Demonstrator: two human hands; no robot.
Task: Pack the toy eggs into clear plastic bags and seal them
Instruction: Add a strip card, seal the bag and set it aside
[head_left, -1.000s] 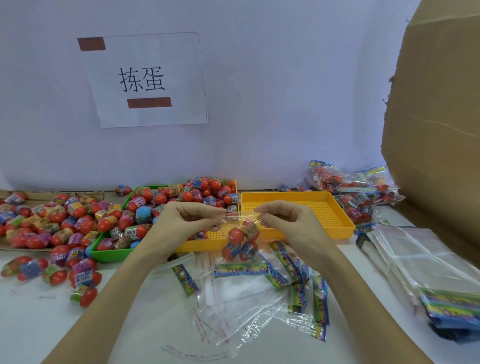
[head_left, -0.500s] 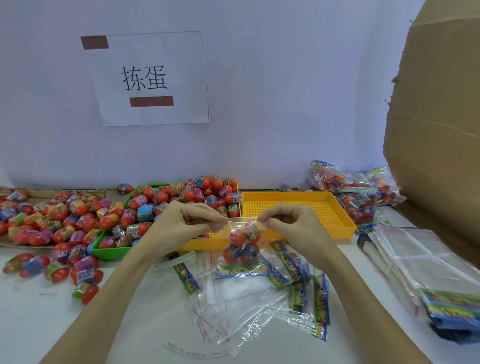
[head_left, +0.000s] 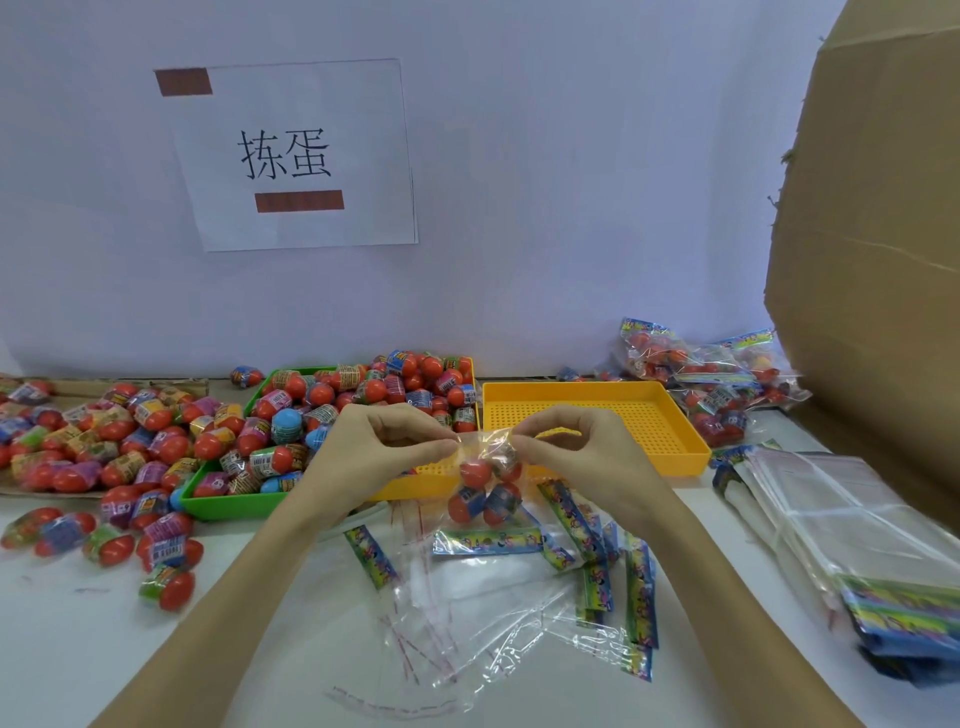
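Head view. Left hand (head_left: 382, 447) and right hand (head_left: 576, 447) are raised side by side above the white table (head_left: 78, 649), in front of the trays. Both pinch the top edge of a small clear bag (head_left: 485, 488) between thumb and forefinger; remaining fingers are curled. The bag hangs between the hands, holding red toy eggs; three or four, exact count unclear through the crinkled film. Whether the mouth is sealed cannot be told; the fingertips cover it.

Green tray (head_left: 234, 499), left of centre, is heaped with loose eggs (head_left: 322, 395); its near right corner is hidden behind the left hand. Yellow tray (head_left: 613, 415) sits to its right, near edge partly covered by the right hand and bag. More eggs lie scattered at far left, cut off by the frame.

Empty clear bags (head_left: 467, 623) lie flat below the hands, edges hard to trace. Stack of unused bags (head_left: 841, 519) at right, cut off. Filled bags (head_left: 701, 374) at back right. Cardboard box (head_left: 872, 260) is only partly seen. Paper sign (head_left: 291, 156) on wall.
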